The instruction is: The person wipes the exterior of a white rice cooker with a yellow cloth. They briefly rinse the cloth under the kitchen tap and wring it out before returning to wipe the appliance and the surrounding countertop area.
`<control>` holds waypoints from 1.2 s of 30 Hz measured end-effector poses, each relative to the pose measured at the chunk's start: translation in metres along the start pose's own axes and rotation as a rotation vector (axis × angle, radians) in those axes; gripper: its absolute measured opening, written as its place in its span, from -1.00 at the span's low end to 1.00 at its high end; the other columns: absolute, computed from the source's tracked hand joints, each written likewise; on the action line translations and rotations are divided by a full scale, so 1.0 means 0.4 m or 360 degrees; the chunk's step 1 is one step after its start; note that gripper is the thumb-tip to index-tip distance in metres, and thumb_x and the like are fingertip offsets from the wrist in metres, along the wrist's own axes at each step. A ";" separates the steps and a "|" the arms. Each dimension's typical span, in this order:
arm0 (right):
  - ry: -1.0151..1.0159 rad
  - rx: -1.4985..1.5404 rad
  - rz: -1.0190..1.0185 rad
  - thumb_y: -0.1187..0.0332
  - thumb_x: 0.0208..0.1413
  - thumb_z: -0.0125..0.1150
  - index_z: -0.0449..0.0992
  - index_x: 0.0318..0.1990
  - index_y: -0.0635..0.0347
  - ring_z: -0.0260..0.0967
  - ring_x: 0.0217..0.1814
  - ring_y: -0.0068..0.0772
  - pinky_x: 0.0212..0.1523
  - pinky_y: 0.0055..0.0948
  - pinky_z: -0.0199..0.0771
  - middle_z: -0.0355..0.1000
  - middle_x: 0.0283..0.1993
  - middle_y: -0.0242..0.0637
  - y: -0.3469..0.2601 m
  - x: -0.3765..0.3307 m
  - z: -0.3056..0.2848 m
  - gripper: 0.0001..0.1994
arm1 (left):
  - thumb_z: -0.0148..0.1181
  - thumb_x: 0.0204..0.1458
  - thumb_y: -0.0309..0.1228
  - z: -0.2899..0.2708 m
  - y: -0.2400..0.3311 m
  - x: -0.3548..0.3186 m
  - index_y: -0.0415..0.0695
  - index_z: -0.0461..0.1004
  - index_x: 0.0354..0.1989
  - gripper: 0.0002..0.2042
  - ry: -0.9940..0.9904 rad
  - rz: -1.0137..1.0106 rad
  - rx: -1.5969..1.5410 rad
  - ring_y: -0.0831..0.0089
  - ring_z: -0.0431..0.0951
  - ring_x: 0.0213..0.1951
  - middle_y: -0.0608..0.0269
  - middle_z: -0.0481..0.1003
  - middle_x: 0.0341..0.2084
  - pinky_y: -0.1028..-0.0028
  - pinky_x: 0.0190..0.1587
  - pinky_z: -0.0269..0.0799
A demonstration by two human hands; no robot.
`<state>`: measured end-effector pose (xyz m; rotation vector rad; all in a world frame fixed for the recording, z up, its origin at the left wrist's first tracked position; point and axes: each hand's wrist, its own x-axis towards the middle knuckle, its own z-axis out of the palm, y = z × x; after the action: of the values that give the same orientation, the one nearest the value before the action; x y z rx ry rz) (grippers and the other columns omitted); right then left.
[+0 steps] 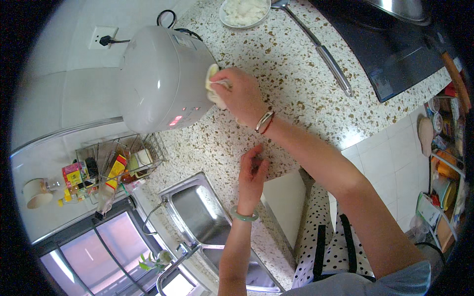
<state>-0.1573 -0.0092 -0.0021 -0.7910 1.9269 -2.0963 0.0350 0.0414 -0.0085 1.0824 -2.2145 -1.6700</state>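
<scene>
The largest thing is the counter [306,111], a hard white surface flecked with brown and grey, running through the middle toward twelve o'clock. At two o'clock lies the cooktop [385,81], a flat, glossy black slab. At half past ten stands a rounded, smooth pale-grey cooker [158,74] with a domed top and lit red marks on its panel. The sink [202,217], at seven o'clock, is brushed metal with rounded corners. A long-handled metal utensil [335,71] slants across the counter at one o'clock. At twelve o'clock, by the upper rim, a round white bowl [256,24] is heaped with lumpy white food. The right hand [242,93], near twelve o'clock, has thumb and fingers pinched together on a cream cloth [213,74]. Soft and crumpled, the cloth sits between eleven and twelve o'clock at the cooker's side; whether it presses on the casing I cannot tell. The left hand [253,172], at five o'clock near the counter's front edge, has loosely curled fingers, the thumb apart from them. Smallest are a smooth, pale-green ring-shaped bangle [244,215] on the left wrist and a shiny metal bracelet [264,120] on the right.
</scene>
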 end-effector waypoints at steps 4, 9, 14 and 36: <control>-0.0013 0.0102 -0.0464 0.41 0.04 0.15 0.48 -0.33 0.21 0.40 -0.30 -0.11 -0.24 -0.31 0.42 0.41 -0.34 -0.18 -0.018 0.026 0.028 -0.91 | 0.09 0.07 -0.60 0.007 0.013 0.006 -0.16 0.34 0.09 -0.64 -0.0018 -0.0047 -0.0038 0.56 0.39 -0.29 0.27 0.32 -0.12 0.57 -0.20 0.38; -0.0177 -0.0382 -0.0343 0.40 0.03 0.16 0.46 -0.37 0.21 0.39 -0.29 -0.11 -0.26 -0.28 0.41 0.36 -0.39 -0.21 0.049 0.013 0.015 -0.91 | 0.09 0.07 -0.60 0.012 0.035 0.008 -0.14 0.34 0.09 -0.63 -0.0027 -0.0045 0.0084 0.56 0.39 -0.29 0.26 0.32 -0.12 0.57 -0.21 0.37; -0.0183 -0.0265 0.0015 0.39 0.02 0.15 0.48 -0.32 0.23 0.38 -0.24 -0.14 -0.24 -0.25 0.39 0.39 -0.29 -0.16 0.055 0.026 -0.007 -0.88 | 0.10 0.07 -0.60 0.009 0.039 0.005 -0.14 0.33 0.10 -0.62 -0.0058 -0.0014 0.0147 0.56 0.39 -0.30 0.27 0.32 -0.11 0.59 -0.21 0.35; -0.0133 -0.0261 -0.0215 0.53 0.07 -0.06 0.34 0.07 0.32 0.25 -0.20 0.00 -0.12 -0.17 0.34 0.34 0.00 -0.13 -0.007 0.010 0.021 -0.64 | 0.08 0.05 -0.65 0.014 0.032 0.005 -0.13 0.32 0.09 -0.60 -0.0076 -0.0008 0.0198 0.58 0.33 -0.32 0.33 0.30 -0.11 0.60 -0.25 0.33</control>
<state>-0.1561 -0.0182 0.0016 -1.0525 2.0735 -1.9606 0.0251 0.0457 0.0003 1.0880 -2.3753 -1.5953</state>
